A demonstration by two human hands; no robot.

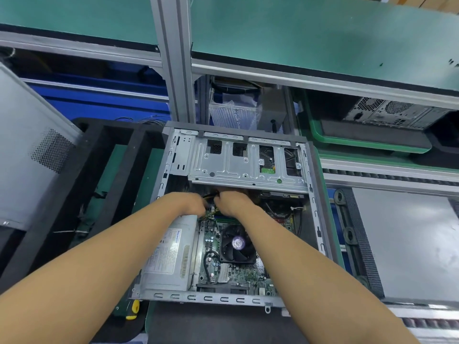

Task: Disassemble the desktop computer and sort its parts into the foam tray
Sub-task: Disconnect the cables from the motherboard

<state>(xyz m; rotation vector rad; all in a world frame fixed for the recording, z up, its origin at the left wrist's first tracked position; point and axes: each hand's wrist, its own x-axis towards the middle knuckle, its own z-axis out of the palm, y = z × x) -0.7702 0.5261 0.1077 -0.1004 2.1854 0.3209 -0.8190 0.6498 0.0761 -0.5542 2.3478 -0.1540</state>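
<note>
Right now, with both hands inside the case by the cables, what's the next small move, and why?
Probably work the yellow and black cables loose from the motherboard. The left hand and right hand meet on them just under the drive cage, beside the power supply, which likely cannot lift out while wired in.

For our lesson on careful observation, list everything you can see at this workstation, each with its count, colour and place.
computer case: 1, grey, centre, open
drive cage: 1, silver, case's far end
power supply: 1, silver, inside case, left
motherboard: 1, green, case floor
fan: 1, black, on the motherboard
cables: several, yellow and black, between the hands
foam tray: 1, black, left of case
side panel: 1, grey, far left
screwdriver: 1, yellow and green, near-left of case
second computer: 1, grey, upper right
left hand, right hand: 2, bare, in the case, fingers curled on cables
</note>
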